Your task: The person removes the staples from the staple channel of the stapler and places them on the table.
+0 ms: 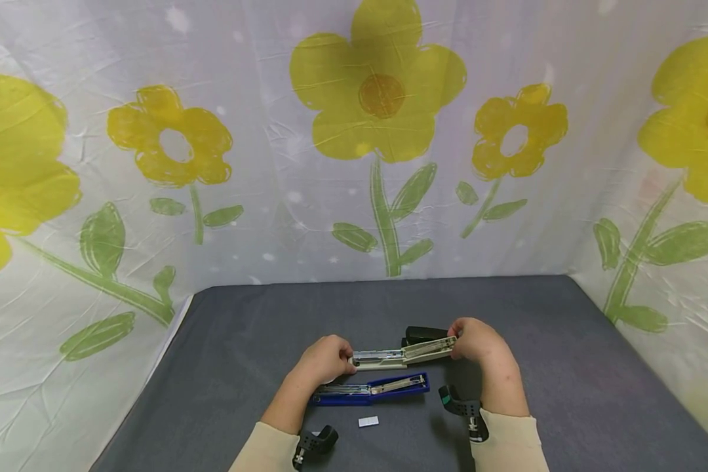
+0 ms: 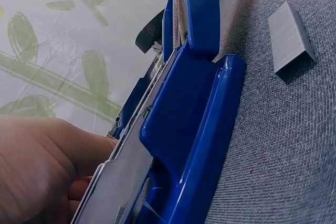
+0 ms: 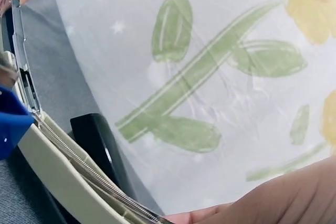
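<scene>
A cream stapler [image 1: 379,358] lies opened out flat, its metal staple channel to the left and its cover with a spring to the right. My left hand [image 1: 328,358] pinches the channel end between thumb and fingers. At the far end of the cover, my right hand [image 1: 478,341] grips the tip. The right wrist view shows the cover [image 3: 65,177] close up, with its coiled spring running along it. Nearer to me lies a blue stapler [image 1: 398,387], also opened out; its blue body [image 2: 181,93] partly hides my left fingers in the left wrist view.
A black stapler [image 1: 426,334] sits just behind the cream one, partly covered by it and by my right hand. In front of the blue stapler rests a strip of staples [image 1: 368,421] on the dark grey cloth [image 1: 259,321]. Flower-printed curtains [image 1: 259,196] enclose the back and sides.
</scene>
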A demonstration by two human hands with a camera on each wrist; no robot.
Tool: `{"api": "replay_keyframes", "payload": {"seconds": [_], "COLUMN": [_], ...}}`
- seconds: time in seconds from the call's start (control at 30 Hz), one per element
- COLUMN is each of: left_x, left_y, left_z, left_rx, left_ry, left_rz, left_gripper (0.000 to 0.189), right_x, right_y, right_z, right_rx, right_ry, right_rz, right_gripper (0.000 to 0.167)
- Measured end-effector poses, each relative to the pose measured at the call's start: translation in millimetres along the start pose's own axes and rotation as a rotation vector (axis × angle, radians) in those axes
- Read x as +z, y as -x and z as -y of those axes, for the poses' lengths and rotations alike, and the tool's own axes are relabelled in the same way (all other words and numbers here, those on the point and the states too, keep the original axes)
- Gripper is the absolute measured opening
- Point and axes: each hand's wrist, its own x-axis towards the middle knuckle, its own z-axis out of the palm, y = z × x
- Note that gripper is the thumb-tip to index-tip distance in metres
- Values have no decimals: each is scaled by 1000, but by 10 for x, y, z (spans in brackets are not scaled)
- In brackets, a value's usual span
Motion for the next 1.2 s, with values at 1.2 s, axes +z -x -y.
{"api": "replay_keyframes", "payload": {"seconds": [1.2], "left_x": [7], "left_y": [-22], "left_z": [21], "left_rx": [-23], "left_ry": [-3], "left_rz": [6], "left_gripper": [13], "right_x": [893], "right_y": [-137], "right_z": [767], "right_rx": [-129], "right_ry": [233], "right_rz": [-123], "right_gripper": [7]}}
